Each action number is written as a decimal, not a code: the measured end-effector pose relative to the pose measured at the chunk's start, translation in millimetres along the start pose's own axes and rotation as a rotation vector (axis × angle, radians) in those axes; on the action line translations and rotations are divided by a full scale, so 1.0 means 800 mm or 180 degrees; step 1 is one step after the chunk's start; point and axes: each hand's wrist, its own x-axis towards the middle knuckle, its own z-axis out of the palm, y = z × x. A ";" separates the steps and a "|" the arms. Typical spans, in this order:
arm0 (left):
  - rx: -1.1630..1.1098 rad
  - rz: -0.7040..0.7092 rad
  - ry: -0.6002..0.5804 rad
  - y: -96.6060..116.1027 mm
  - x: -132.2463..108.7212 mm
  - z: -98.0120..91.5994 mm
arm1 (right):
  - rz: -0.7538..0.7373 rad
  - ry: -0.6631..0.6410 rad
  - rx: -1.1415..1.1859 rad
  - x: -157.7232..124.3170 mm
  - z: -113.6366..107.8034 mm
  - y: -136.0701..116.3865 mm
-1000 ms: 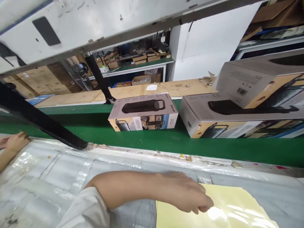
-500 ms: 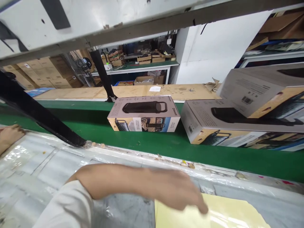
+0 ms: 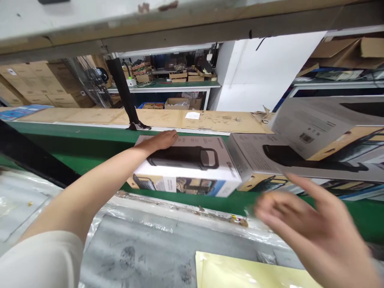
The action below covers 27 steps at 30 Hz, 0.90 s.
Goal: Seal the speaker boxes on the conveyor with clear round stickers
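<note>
My left hand (image 3: 165, 140) lies over the far top edge of a printed speaker box (image 3: 192, 178), gripping it; the fingertips are partly hidden behind that edge. The carton pictures a black speaker with a handle and sits slightly turned on the green belt (image 3: 99, 160). Blurred by motion, my right hand (image 3: 315, 228) hovers in front of a second speaker box (image 3: 255, 162), empty, its index finger stretched out and the other fingers loosely bent. A third speaker box (image 3: 315, 124) rests at an angle on the second one.
Pale yellow sheets (image 3: 234, 270) lie on the plastic-covered worktop (image 3: 141, 248) in front of me. A black post (image 3: 30, 156) slants across the left side, and a shelf beam (image 3: 180, 36) spans overhead. Cardboard (image 3: 216, 122) covers the ledge behind the belt.
My left hand has gone from above the yellow sheets to the speaker box, which now looks nearer and slightly turned. My right hand has come into view. Another hand at far left is gone from view.
</note>
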 end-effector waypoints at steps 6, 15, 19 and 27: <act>-0.0208 0.0101 0.0243 -0.017 -0.039 0.001 | -0.0351 -0.0870 0.0140 0.211 0.121 -0.003; -0.0177 0.0065 0.0250 -0.015 -0.040 0.002 | -0.0578 -0.1347 -0.0317 0.306 0.196 0.066; -0.0173 0.0038 0.0276 -0.017 -0.040 0.002 | -0.0586 -0.1145 -0.1127 0.308 0.197 0.070; -0.0264 0.0120 0.0368 -0.025 -0.042 0.001 | -0.0773 -0.1539 -0.1927 0.278 0.194 0.052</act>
